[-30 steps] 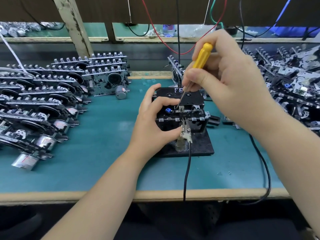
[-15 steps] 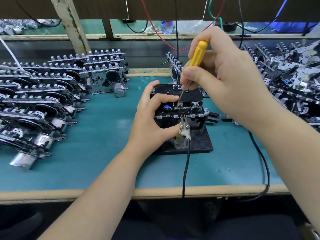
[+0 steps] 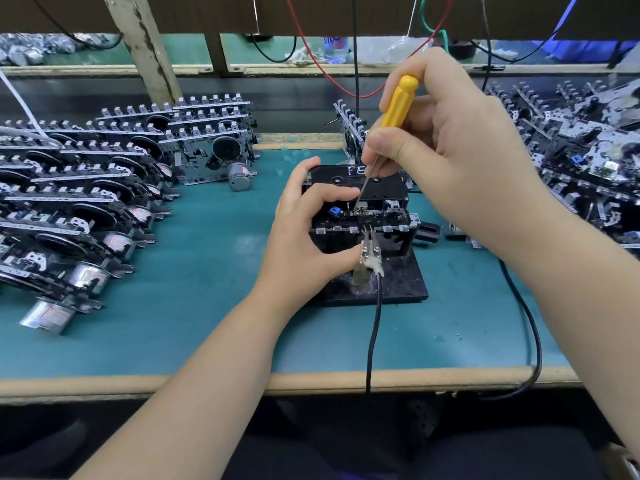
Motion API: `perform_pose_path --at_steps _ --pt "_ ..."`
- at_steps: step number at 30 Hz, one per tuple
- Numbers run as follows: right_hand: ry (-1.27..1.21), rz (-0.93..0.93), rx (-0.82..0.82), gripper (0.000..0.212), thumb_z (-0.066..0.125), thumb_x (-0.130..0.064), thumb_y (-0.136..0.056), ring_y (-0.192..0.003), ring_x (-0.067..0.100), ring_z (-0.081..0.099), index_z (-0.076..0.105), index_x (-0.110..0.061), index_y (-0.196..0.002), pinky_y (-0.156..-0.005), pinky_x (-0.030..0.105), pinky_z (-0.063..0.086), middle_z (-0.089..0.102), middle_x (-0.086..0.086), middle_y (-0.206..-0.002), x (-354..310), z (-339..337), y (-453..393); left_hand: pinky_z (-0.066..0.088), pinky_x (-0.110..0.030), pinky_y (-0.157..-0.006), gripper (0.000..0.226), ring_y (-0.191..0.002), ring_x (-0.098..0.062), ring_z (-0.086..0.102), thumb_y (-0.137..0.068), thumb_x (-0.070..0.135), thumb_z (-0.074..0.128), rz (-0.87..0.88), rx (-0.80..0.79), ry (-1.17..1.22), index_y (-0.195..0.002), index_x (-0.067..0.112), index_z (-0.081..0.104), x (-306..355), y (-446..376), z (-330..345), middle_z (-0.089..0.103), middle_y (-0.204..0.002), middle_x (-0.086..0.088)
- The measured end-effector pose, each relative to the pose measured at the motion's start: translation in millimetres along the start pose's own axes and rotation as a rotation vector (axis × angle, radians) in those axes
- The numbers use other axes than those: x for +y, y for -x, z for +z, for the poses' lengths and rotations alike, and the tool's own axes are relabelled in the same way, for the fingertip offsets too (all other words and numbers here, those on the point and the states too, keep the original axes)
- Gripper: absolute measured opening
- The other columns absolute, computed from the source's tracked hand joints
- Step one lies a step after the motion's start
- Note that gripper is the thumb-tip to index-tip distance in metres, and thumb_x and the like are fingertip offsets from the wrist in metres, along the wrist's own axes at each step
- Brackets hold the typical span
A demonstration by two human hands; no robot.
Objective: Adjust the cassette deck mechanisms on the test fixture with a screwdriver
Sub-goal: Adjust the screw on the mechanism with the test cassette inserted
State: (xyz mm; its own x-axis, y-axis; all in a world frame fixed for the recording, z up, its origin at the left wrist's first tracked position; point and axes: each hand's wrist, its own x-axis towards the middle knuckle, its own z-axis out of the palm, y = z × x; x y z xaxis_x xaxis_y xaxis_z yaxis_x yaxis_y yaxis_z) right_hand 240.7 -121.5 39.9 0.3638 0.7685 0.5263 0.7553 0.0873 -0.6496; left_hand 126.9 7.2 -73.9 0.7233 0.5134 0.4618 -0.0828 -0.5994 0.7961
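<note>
Head view: left hand (image 3: 304,237) grips fixture (image 3: 374,244); right hand (image 3: 457,161) pinches screwdriver (image 3: 394,105); mechanism stacks (image 3: 104,188) flank.

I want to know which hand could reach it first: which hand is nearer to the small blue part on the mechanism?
Left. The left hand grips the mechanism, its index fingertip just above the blue part. The right hand is higher, to the right, holding the screwdriver.

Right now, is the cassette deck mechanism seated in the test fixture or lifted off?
Seated: the cassette deck mechanism sits on the test fixture, steadied by the left hand.
</note>
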Motion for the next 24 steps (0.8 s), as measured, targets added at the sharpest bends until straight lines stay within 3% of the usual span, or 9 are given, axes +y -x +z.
perform_pose_path --at_steps 5,12,18,24 --pt "0.004 -0.001 0.005 0.02 0.059 -0.008 -0.099 -0.078 0.018 0.073 0.044 -0.017 -0.109 -0.077 0.032 0.061 0.073 0.003 -0.084 0.7 -0.3 -0.1 0.033 -0.023 -0.113 0.066 -0.142 0.005 0.03 -0.065 0.011 0.092 -0.01 -0.001 0.005 -0.106 0.05 0.058 1.6 0.2 -0.8 0.028 -0.159 0.01" --pt "-0.007 0.001 0.013 0.019 0.058 -0.008 -0.099 -0.078 0.018 0.073 0.043 -0.016 -0.108 -0.076 0.033 0.061 0.072 0.007 -0.085 1.7 0.4 0.7 0.032 -0.019 -0.112 0.065 -0.141 0.009 0.029 -0.065 0.012 0.092 -0.02 0.0 0.004 -0.106 0.05 0.058 1.1 0.6 -0.2 0.028 -0.159 0.01" --pt "-0.005 -0.003 0.014 0.018 0.058 -0.009 -0.099 -0.077 0.017 0.073 0.043 -0.016 -0.108 -0.076 0.034 0.061 0.072 0.006 -0.084 3.1 0.0 0.0 0.035 -0.033 -0.115 0.065 -0.142 0.005 0.03 -0.065 0.012 0.092 -0.03 0.001 0.014 -0.107 0.048 0.059 2.7 0.9 -0.5 0.027 -0.159 0.009" --pt "0.011 -0.006 0.028 0.018 0.058 -0.01 -0.099 -0.076 0.017 0.073 0.043 -0.015 -0.107 -0.074 0.035 0.061 0.072 0.005 -0.083 4.5 -0.2 0.2 0.036 -0.037 -0.115 0.065 -0.143 0.002 0.03 -0.065 0.012 0.092 -0.037 0.001 0.017 -0.107 0.049 0.058 3.4 1.1 -0.7 0.027 -0.159 0.009"
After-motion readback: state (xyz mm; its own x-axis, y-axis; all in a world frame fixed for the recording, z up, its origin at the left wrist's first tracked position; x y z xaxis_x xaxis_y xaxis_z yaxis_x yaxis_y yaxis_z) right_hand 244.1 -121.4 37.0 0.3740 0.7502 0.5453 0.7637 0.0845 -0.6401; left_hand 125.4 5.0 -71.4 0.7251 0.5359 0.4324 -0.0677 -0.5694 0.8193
